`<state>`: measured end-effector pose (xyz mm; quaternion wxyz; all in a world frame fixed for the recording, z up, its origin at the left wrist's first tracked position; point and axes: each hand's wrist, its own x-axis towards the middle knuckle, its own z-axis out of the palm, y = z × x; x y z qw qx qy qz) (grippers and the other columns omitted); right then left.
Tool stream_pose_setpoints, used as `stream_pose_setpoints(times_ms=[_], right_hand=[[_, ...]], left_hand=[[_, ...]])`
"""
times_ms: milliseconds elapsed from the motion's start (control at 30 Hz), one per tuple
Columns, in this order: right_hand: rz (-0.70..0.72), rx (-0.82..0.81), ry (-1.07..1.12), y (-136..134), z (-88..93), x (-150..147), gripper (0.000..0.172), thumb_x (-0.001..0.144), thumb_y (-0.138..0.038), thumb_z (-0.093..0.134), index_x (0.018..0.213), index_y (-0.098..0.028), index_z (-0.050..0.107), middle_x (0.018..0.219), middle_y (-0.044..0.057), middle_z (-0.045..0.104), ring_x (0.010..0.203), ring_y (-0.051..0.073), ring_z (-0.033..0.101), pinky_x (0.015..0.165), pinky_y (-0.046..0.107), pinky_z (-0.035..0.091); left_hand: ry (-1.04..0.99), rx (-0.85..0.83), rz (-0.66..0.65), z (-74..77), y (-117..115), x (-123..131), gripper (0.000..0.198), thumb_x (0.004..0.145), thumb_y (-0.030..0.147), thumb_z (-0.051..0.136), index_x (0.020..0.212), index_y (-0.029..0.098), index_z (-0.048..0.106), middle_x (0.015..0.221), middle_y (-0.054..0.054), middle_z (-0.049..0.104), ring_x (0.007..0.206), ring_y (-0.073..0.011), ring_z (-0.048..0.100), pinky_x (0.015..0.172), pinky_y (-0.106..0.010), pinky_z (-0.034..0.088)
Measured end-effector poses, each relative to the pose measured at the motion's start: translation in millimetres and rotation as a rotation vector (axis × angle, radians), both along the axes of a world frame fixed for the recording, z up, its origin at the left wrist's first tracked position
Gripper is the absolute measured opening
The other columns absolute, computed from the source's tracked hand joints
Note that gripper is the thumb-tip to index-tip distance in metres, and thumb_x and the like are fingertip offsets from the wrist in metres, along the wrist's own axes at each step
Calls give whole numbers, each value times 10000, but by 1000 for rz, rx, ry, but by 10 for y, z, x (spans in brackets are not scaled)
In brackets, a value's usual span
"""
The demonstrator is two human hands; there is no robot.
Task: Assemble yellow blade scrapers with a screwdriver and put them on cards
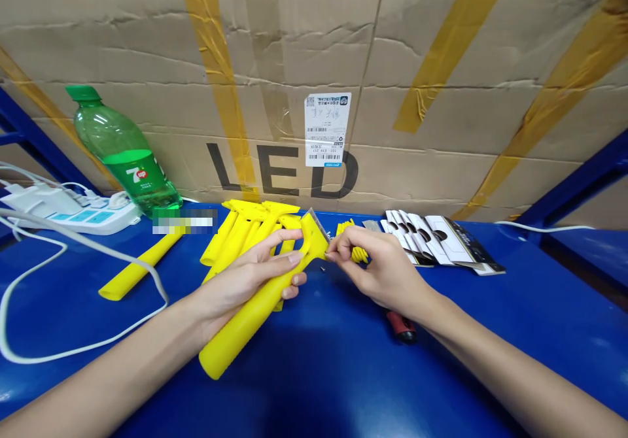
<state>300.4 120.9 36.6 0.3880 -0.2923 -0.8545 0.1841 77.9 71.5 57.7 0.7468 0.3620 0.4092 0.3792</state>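
Note:
My left hand [240, 278] is wrapped round a yellow plastic scraper [240, 330], its handle slanting toward me and its head up to the right. A thin metal blade [320, 225] shows at the head's edge. At the near corner of that head, my right hand [383, 265] is closed in a pinch; what its fingertips hold is too small to make out. Behind my left hand lies a pile of several yellow scrapers [240, 225]. Small yellow plastic pieces [361, 255] are partly hidden by my right hand. Below it lies a tool with a red and black handle [401, 327].
White and black cards [444, 238] lie fanned at the right back. On the left are a lone yellow scraper [140, 268], a white power strip [93, 216] with looping cable, and a green soda bottle [125, 157]. A large cardboard box [294, 46] backs the blue table [314, 386].

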Motion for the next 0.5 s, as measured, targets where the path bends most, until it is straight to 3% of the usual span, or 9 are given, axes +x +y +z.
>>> stream_pose_setpoints(times_ms=[233, 333, 500], right_hand=[[32, -29, 30, 108, 35, 115, 252, 860, -189, 732, 780, -213, 494, 758, -23, 566, 689, 133, 495, 649, 270, 392], [8, -131, 90, 137, 67, 144, 323, 790, -262, 821, 791, -214, 501, 758, -34, 533, 693, 132, 470, 639, 272, 382], [-73, -303, 163, 143, 52, 121, 353, 766, -384, 830, 857, -218, 532, 737, -43, 517, 656, 134, 451, 606, 284, 378]], left_hand=[[-12, 59, -81, 25, 1, -37, 479, 898, 250, 708, 1285, 257, 427, 689, 18, 596, 590, -92, 554, 579, -185, 382], [-27, 63, -131, 80, -27, -40, 402, 907, 257, 697, 1213, 256, 437, 684, 16, 588, 578, -84, 541, 581, -179, 376], [-27, 57, -40, 125, -43, -23, 443, 907, 215, 686, 1265, 270, 431, 711, 4, 599, 591, -89, 553, 572, -169, 400]])
